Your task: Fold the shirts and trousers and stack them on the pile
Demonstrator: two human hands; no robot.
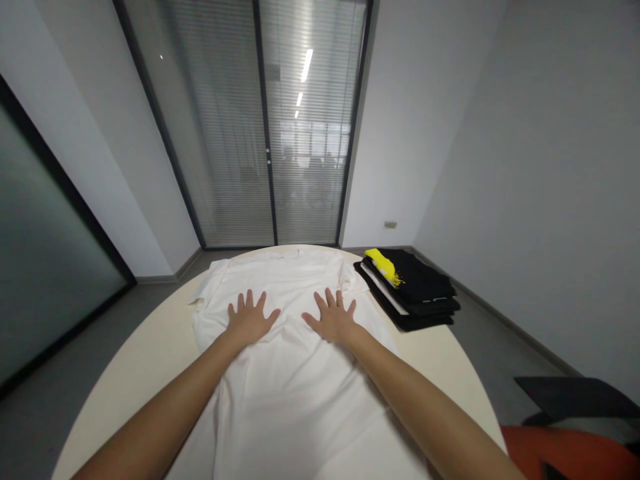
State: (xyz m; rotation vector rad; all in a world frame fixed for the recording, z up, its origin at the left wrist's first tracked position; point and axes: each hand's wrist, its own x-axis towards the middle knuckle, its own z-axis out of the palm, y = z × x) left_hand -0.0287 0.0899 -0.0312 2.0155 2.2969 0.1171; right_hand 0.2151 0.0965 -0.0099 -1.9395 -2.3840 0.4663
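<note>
On the counter (135, 380), our left hand (250, 323) and right hand (334, 321) lie splayed and empty atop the white shirt (287, 393), apparently smoothing creases that likely call for outward strokes.

Just 1 view in play, and it's up on the person's head, facing forward and down! Just beneath, close in, the near end of the counter (150, 357) and the white shirt (290, 413) run out of frame; way off beyond the far rim stands the glass partition (225, 133).
</note>
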